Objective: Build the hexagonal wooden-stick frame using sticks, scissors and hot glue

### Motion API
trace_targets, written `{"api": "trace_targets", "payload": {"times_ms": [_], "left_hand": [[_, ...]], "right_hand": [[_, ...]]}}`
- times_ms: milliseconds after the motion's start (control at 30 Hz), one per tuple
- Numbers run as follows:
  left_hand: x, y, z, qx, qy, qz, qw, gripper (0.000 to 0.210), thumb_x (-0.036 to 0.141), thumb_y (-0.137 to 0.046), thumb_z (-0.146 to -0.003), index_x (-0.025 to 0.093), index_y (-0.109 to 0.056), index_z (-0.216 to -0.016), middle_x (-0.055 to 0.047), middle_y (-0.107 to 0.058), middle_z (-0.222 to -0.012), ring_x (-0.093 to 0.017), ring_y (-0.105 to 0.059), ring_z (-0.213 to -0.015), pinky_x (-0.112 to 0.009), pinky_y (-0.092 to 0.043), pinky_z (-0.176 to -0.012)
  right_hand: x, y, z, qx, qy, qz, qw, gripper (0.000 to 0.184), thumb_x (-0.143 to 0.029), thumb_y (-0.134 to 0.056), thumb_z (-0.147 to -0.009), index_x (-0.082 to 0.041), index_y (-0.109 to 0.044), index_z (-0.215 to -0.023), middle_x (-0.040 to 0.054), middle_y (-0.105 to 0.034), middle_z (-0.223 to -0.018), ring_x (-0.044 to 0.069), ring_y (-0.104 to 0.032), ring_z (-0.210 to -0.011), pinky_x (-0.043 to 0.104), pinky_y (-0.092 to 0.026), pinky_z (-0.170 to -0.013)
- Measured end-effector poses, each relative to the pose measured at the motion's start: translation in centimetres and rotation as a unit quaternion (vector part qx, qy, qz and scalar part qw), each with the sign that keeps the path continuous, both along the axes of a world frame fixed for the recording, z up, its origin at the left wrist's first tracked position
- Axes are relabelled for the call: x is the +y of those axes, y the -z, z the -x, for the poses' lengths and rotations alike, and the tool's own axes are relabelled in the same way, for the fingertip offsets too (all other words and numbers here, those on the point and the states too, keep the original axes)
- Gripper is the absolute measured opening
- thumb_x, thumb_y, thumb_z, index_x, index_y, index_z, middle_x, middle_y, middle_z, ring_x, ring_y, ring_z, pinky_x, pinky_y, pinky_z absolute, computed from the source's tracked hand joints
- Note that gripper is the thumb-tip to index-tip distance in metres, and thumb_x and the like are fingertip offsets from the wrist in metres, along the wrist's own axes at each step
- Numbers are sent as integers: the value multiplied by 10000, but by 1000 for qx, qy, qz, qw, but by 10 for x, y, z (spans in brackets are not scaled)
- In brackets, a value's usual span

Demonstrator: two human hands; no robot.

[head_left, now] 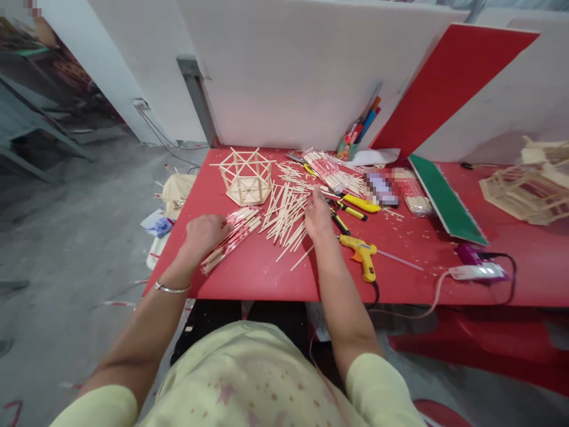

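My left hand (205, 235) is closed at the left edge of a bundle of chopsticks in red-printed clear wrappers (235, 234), its fingertips partly hidden against the plastic. My right hand (318, 214) rests on edge along the right side of a loose heap of bare wooden sticks (287, 216), fingers stretched out and gripping nothing visible. Just behind the heap stands an open six-sided frame built of sticks (249, 178). Close to the right of that hand lie a yellow utility knife (362, 203) and black-and-yellow pliers (340, 224).
On the red table (267, 281) are a yellow glue gun (362, 255), a phone (382, 188), a green board (448, 198) and a power strip (478, 271) with cables. A pen holder (349, 145) and more wrapped chopsticks (326, 169) stand at the back. Another stick model (528, 190) sits far right.
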State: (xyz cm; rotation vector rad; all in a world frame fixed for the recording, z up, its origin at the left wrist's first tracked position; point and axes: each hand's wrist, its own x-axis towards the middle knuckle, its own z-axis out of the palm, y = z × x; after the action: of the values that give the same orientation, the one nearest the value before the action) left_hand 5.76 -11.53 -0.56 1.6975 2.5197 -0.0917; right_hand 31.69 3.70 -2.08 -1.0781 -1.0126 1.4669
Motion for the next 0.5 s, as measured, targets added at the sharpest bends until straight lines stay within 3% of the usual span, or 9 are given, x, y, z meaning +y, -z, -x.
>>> {"api": "trace_targets", "payload": {"times_ms": [100, 200, 267, 400, 500], "left_hand": [[-1, 4, 4, 12, -2, -33, 999, 418, 418, -447, -979, 213, -781, -1125, -178, -784, -1062, -360, -718, -1032, -381, -484, -753], [-5, 8, 13, 8, 10, -74, 997, 416, 308, -393, -985, 223, -766, -1151, -155, -772, -1137, -333, -714, -1050, -378, -489, -772], [-6, 11, 18, 0, 23, -84, 996, 412, 295, -393, -983, 216, -757, -1160, -148, -749, -1212, -323, -699, -1089, -376, -497, -815], [-8, 12, 21, -21, 23, -73, 997, 425, 390, -408, -1003, 186, -762, -1120, -158, -728, -1234, -332, -678, -1104, -383, -504, -877], [-10, 9, 13, -37, 17, -99, 994, 433, 399, -407, -1011, 182, -763, -1130, -151, -722, -1272, -325, -677, -1099, -377, -498, -886]], "right_hand": [[-28, -2, -19, -28, 2, -52, 998, 851, -623, -587, -964, -179, -314, -1637, 166, -312, -1721, 242, -299, -1607, 482, -318, -1279], [-80, 1, -51, -83, -20, -77, 993, 819, -664, -547, -973, -247, -339, -1646, 117, -317, -1727, 258, -323, -1598, 506, -326, -1284], [-121, 5, -68, -193, -75, -74, 975, 758, -641, -570, -973, -272, -416, -1617, 104, -360, -1709, 282, -353, -1584, 529, -317, -1289], [-176, 18, -64, -473, -130, -111, 864, 687, -517, -598, -979, -105, -547, -1526, 252, -459, -1618, 394, -376, -1558, 572, -311, -1276], [-174, 27, -40, -572, -136, -145, 796, 647, -424, -581, -1003, 5, -552, -1486, 327, -415, -1616, 428, -334, -1568, 546, -291, -1282]]}}
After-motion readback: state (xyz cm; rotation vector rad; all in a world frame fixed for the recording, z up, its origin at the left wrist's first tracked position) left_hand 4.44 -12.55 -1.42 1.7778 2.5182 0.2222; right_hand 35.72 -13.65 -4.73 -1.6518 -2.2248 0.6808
